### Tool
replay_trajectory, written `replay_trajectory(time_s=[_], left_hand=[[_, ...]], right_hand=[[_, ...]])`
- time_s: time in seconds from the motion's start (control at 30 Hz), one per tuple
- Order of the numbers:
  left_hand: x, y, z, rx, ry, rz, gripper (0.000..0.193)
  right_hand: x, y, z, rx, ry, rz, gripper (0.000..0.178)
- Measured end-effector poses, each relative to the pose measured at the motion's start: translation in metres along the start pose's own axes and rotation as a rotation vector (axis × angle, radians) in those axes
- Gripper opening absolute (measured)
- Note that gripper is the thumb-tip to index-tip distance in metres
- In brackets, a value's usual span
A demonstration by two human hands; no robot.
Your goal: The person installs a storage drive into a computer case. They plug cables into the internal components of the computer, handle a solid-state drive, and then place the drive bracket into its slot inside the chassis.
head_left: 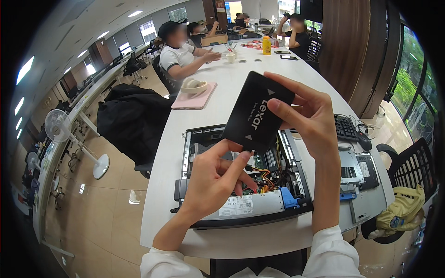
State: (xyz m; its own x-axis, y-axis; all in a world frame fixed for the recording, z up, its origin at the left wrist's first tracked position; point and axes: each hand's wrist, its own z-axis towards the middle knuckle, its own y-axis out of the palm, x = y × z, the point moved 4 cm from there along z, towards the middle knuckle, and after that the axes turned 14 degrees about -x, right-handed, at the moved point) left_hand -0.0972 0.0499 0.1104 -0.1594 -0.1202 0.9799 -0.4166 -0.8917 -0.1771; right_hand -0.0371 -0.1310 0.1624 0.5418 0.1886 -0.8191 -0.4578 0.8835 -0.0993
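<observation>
- Above the opened computer case (241, 185), in the head view, you hold a flat black rectangular drive (257, 112), tilted, its face showing white lettering and small triangle marks.
- Your left hand (213, 178) pinches its lower edge; your right hand (308, 116) clamps its upper right corner.
- Inside the case, a white rectangular label (235, 206) sits on the grey power supply, just beside a blue tab (287, 199).
- Farther up the white table (232, 78), a yellow bottle (266, 45) stands upright.

Bright, even light from ceiling panels (24, 69) and daylight through windows (408, 78) at right. Soft shadows on white worktop (241, 88). Strong fisheye bending, black corners. Centre sharp; distant faces blurred.
</observation>
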Motion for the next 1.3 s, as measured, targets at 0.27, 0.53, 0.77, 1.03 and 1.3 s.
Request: replay_trajectory(time_s=[0.27, 0.53, 0.77, 1.03, 1.3], left_hand=[[-0.010, -0.006, 0.006, -0.139, 0.000, 0.203, 0.034], [-0.008, -0.019, 0.007, -0.053, 0.178, -0.190, 0.030], [-0.003, -0.056, 0.010, 0.202, 0.358, -0.314, 0.029], [0.007, -0.048, 0.004, 0.191, 0.337, -0.133, 0.033], [0.004, -0.052, 0.008, 0.182, 0.313, -0.132, 0.032]], right_hand=[[0.005, -0.009, -0.002, -0.098, 0.002, -0.089, 0.041], [0.005, 0.020, -0.001, -0.187, 0.073, -0.042, 0.042], [0.035, -0.014, -0.005, -0.312, 0.288, -0.639, 0.025], [0.092, -0.002, -0.023, -0.863, 0.726, -0.974, 0.034], [0.106, -0.015, -0.030, -1.017, 0.888, -0.992, 0.048]])
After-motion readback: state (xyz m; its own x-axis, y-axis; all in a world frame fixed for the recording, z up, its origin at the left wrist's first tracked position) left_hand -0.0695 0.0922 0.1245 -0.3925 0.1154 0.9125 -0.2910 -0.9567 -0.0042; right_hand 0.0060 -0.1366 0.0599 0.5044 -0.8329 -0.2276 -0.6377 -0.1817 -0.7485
